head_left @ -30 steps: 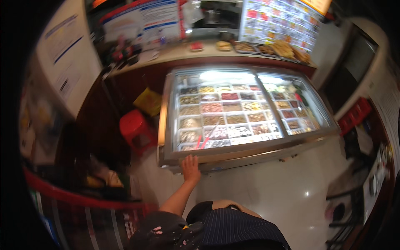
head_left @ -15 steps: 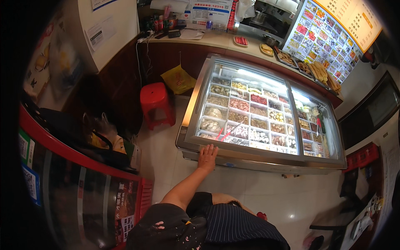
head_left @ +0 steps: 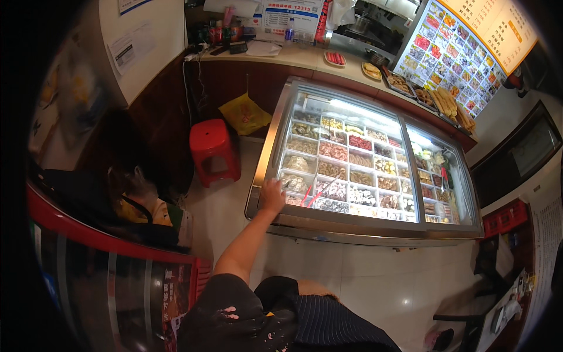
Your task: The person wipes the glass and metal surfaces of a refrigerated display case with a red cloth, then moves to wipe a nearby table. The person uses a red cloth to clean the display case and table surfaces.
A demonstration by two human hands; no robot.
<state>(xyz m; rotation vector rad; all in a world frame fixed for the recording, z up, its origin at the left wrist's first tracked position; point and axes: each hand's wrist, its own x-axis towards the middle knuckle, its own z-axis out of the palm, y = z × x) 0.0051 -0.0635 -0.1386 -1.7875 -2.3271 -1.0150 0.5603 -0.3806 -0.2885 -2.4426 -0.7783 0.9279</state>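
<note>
Along the front of the worktop (head_left: pixel 305 57) stands the freezer (head_left: pixel 352 227), its glass top lit from inside and a metal frame around it. The left hand (head_left: pixel 271 196) lies at its front left corner, so the glass spreads mostly to the right of the fingers and beyond them. The fingers look slightly bent over the frame (I cannot tell whether they grip its edge). Just right of them, two red handles (head_left: pixel 306 196) slant over the nearest tubs (head_left: pixel 362 195), which hold food in neat rows. Left of the freezer are a red stool (head_left: pixel 210 137) and, beside it, a yellow bag (head_left: pixel 245 114). The worktop carries a bottle (head_left: pixel 290 30), a dish (head_left: pixel 335 58) of red food and long breadsticks (head_left: pixel 444 104) below the picture board (head_left: pixel 448 56).
</note>
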